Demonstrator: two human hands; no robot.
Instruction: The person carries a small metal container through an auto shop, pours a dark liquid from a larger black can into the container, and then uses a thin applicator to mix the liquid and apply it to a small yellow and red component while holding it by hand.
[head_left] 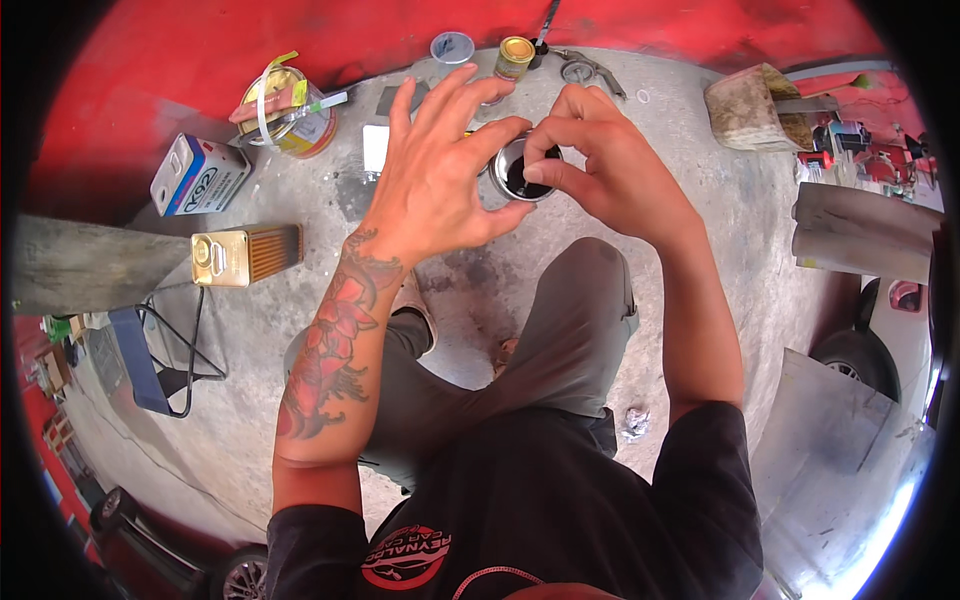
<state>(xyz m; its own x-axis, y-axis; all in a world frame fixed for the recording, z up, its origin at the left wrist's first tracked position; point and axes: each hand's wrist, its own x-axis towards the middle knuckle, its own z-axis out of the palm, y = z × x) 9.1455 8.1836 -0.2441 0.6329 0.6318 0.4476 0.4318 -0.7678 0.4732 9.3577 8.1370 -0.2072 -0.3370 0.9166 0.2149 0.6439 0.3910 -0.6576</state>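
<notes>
While a person squats over a concrete floor (700,270), a small open metal tin (522,172) of dark liquid sits just above frame centre; the left hand (437,170) hovers at its left rim, fingers spread and holding nothing; the right hand (600,160) pinches thumb and forefinger over the tin's mouth, whatever they hold too small to tell; a gold rectangular can (245,254) lies at left, a taped round can (285,110) upper left.

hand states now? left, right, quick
Left hand: open, fingers spread beside the small round metal can of dark liquid, gripping nothing.
Right hand: fingertips pinched together at the can's rim; anything held cannot be told.
</notes>
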